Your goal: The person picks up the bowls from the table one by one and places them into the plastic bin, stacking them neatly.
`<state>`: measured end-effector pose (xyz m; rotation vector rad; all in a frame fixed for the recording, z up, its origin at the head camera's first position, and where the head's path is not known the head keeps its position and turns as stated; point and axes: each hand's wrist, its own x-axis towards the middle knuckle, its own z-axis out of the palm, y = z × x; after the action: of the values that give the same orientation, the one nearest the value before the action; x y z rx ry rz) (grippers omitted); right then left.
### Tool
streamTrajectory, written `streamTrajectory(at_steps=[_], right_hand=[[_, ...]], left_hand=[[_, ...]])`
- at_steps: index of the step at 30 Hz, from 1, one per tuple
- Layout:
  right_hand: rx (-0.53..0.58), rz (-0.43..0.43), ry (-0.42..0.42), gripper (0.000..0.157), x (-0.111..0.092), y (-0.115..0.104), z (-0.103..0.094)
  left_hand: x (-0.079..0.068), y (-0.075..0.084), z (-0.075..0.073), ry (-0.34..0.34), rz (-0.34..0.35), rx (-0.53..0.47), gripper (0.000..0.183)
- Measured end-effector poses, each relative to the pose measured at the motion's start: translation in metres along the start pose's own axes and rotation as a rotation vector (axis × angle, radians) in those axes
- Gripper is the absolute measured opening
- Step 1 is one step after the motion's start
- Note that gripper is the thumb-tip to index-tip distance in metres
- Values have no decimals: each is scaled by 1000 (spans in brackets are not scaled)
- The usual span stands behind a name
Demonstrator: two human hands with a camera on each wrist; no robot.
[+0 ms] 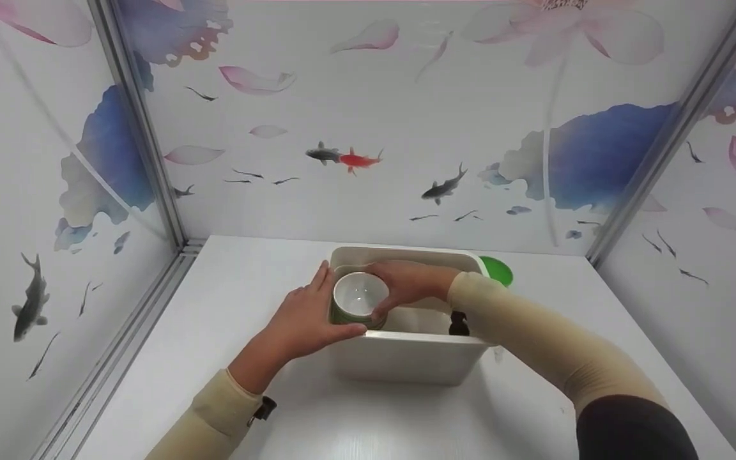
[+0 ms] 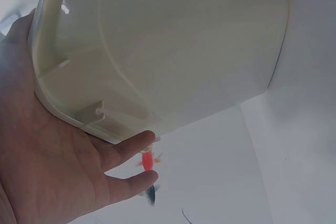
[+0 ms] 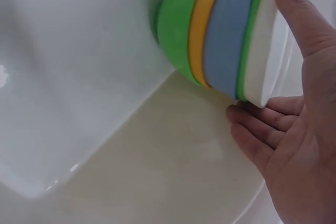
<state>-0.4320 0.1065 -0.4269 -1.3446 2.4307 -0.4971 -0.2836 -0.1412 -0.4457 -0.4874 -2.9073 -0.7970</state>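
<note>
A stack of nested bowls (image 1: pixel 360 295) stands at the left end inside a pale plastic bin (image 1: pixel 406 361). Its topmost bowl (image 3: pixel 261 51) is white; below it the right wrist view shows green, blue, orange and green layers. My right hand (image 1: pixel 414 281) reaches into the bin and grips the stack near its rim, thumb on one side and fingers on the other. My left hand (image 1: pixel 304 322) rests against the bin's left end, thumb along the near rim. Two straight fingers of it extend past the bin's edge in the left wrist view. The stack's base is hidden in the head view.
Behind the bin's right end lies a green round object (image 1: pixel 497 271), partly hidden. The bin stands on a white table (image 1: pixel 227 281) with printed panels (image 1: pixel 368 115) at the back and both sides. Metal posts (image 1: pixel 144 121) mark the corners.
</note>
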Motion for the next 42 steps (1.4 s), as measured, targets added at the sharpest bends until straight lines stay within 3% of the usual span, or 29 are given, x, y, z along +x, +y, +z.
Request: streamTrajectory(at_steps=[8, 19, 32, 42], right_hand=[[1, 88, 22, 81, -13, -6, -19], [-34, 168, 49, 95, -30, -10, -34], [56, 54, 184, 66, -81, 2, -56], [175, -28, 459, 39, -137, 18, -59]], left_hand=[[0, 1, -1, -5, 1, 13, 140], [0, 1, 2, -10, -7, 6, 140], [2, -1, 2, -2, -8, 14, 132], [1, -2, 1, 22, 34, 23, 131]])
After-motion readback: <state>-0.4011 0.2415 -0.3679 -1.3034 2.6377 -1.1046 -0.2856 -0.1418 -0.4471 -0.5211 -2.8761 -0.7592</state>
